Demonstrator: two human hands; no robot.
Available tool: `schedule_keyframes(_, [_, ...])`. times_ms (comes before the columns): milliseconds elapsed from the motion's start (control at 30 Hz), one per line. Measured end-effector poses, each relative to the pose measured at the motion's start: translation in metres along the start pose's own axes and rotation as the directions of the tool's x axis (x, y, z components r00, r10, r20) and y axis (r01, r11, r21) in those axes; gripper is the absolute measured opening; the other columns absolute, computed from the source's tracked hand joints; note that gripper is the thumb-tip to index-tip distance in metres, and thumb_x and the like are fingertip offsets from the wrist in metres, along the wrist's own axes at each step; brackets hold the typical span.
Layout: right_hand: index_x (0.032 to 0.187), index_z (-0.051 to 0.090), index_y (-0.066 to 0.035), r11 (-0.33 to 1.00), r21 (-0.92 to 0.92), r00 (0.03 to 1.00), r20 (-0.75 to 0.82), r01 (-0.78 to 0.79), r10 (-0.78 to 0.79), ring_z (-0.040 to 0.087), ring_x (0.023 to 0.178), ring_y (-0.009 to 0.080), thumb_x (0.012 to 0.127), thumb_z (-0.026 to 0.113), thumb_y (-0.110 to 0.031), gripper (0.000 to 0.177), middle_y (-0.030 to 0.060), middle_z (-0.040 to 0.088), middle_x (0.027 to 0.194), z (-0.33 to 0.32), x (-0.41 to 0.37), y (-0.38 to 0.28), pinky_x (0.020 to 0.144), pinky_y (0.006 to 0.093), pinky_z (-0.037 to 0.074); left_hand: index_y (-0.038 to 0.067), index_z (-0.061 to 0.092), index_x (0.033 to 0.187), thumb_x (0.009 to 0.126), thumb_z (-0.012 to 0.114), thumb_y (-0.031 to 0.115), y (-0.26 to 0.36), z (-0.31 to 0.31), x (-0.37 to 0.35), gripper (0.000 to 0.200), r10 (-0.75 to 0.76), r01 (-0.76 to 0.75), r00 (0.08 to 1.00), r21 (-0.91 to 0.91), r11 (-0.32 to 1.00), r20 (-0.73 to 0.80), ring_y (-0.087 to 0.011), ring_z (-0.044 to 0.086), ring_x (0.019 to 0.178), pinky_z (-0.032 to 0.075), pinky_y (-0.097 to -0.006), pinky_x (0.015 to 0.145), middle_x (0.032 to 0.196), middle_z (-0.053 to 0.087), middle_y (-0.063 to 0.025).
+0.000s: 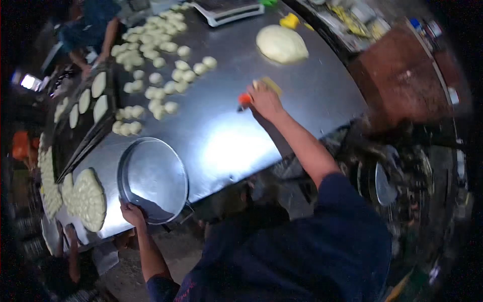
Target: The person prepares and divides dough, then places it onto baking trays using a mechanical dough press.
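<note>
Left hand [132,214] grips the near rim of the round shiny metal tray [153,176]. Right hand [265,98] is closed on the orange-handled scraper [245,99] mid-table. Many small pale dough balls [151,65] are portioned; the large pale dough lump [282,44] apparently remains uncut.

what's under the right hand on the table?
Under the right hand, an orange tool end shows at one side and a yellow piece at the other. The hand covers what lies between them.
</note>
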State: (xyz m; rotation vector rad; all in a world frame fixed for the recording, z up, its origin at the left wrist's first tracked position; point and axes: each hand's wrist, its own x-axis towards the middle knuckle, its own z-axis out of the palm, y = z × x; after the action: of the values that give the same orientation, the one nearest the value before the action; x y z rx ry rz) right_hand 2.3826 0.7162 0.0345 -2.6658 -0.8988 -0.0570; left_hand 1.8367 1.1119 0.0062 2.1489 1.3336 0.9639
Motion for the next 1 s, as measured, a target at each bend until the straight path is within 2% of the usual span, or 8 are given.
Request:
schedule_keyframes(33, [0.116, 0.061, -0.002, 0.977, -0.214, 0.992, 0.121, -0.015, 0.042, 0.064, 0.101, 0.0373, 0.092, 0.056, -0.035, 0.042, 0.0208, 0.063, 0.119, -0.048, 0.006, -0.023, 0.085, 0.0467, 0.051, -0.004, 0.056, 0.127, 0.086, 0.051, -0.002, 0.033, 0.002, -0.009, 0.041, 0.186, -0.175, 0.979, 0.126, 0.976, -0.079, -0.0348, 0.063, 0.091, 0.049, -0.0412, 0.085, 0.1, 0.067, -0.0224])
schedule_keyframes(167, [0.081, 0.068, 0.0, 0.807, 0.51, 0.905, -0.117, -0.298, 0.408, 0.07, 0.079, 0.0257, 0.096, 0.052, -0.04, 0.047, 0.0184, 0.068, 0.077, -0.068, 0.013, -0.012, 0.067, 0.0414, 0.053, 0.0, 0.059, 0.125, 0.084, 0.052, -0.002, 0.03, 0.003, -0.007, 0.042, -0.012, 0.026, 0.998, 0.208, 0.978, -0.068, -0.0372, 0.06, 0.097, 0.047, -0.0425, 0.086, 0.105, 0.064, -0.022])
schedule_keyframes(233, [0.106, 0.063, -0.005, -0.042, 0.981, 0.825, 0.181, -0.188, 0.536, 0.067, 0.083, 0.0242, 0.091, 0.06, -0.03, 0.029, 0.0087, 0.068, 0.1, -0.067, -0.003, -0.02, 0.07, 0.041, 0.054, 0.0, 0.059, 0.124, 0.086, 0.053, 0.004, 0.03, 0.004, -0.012, 0.039, -0.045, 0.061, 0.996, 0.213, 0.975, -0.079, -0.0365, 0.062, 0.096, 0.048, -0.0435, 0.084, 0.107, 0.064, -0.0211])
schedule_keyframes(300, [0.11, 0.056, -0.006, -0.331, 0.934, 0.965, 0.201, -0.135, 0.171, 0.063, 0.098, 0.0231, 0.093, 0.056, -0.019, 0.021, 0.0094, 0.061, 0.106, -0.033, -0.016, -0.017, 0.081, 0.0391, 0.054, -0.001, 0.06, 0.115, 0.09, 0.052, 0.016, 0.0, 0.024, -0.01, 0.032, -0.338, 0.34, 0.939, -0.031, 0.94, 0.06, -0.035, 0.063, 0.09, 0.05, -0.0433, 0.08, 0.103, 0.065, -0.0195])
schedule_keyframes(400, [0.109, 0.056, -0.007, -0.14, 0.882, 0.867, 0.392, -0.449, -0.308, 0.064, 0.09, 0.0175, 0.098, 0.051, -0.027, 0.023, 0.0076, 0.063, 0.098, 0.002, -0.031, -0.087, 0.084, 0.0317, 0.054, 0.001, 0.061, 0.112, 0.094, 0.047, 0.025, 0.02, 0.036, -0.029, 0.034, -0.258, 0.275, 0.949, 0.077, 0.958, -0.182, -0.0365, 0.063, 0.091, 0.049, -0.0439, 0.08, 0.1, 0.065, -0.0206])
schedule_keyframes(567, [0.121, 0.06, -0.005, 0.182, 0.975, 0.724, 0.215, -0.125, -0.655, 0.062, 0.092, 0.0142, 0.089, 0.066, -0.02, 0.035, 0.0057, 0.066, 0.102, 0.059, -0.129, -0.292, 0.081, 0.03, 0.052, 0.003, 0.062, 0.109, 0.1, 0.04, 0.039, 0.024, 0.019, -0.038, 0.044, -0.301, 0.295, 0.907, -0.067, 0.953, -0.295, -0.0381, 0.062, 0.088, 0.048, -0.0445, 0.081, 0.097, 0.064, -0.0203])
schedule_keyframes(800, [0.095, 0.071, -0.005, 0.452, 0.817, 0.632, 0.145, 0.358, -0.762, 0.068, 0.076, 0.0177, 0.085, 0.065, -0.029, 0.027, 0.0138, 0.07, 0.08, 0.074, -0.092, -0.488, 0.068, 0.0348, 0.052, 0.01, 0.067, 0.11, 0.093, 0.056, 0.03, 0.044, -0.01, -0.023, 0.028, -0.322, 0.317, 0.928, -0.057, 0.947, -0.185, -0.0353, 0.061, 0.094, 0.048, -0.0444, 0.079, 0.097, 0.061, -0.0143])
schedule_keyframes(1000, [0.085, 0.07, -0.008, 0.65, 0.566, 0.753, 0.074, 0.508, -0.653, 0.065, 0.064, 0.0265, 0.079, 0.072, -0.026, 0.019, 0.0135, 0.068, 0.071, 0.064, -0.013, -0.425, 0.06, 0.0384, 0.051, 0.007, 0.065, 0.11, 0.086, 0.061, 0.016, 0.048, -0.013, -0.024, 0.026, -0.37, 0.372, 0.918, -0.008, 0.928, -0.14, -0.0351, 0.06, 0.093, 0.048, -0.0457, 0.079, 0.101, 0.06, -0.014])
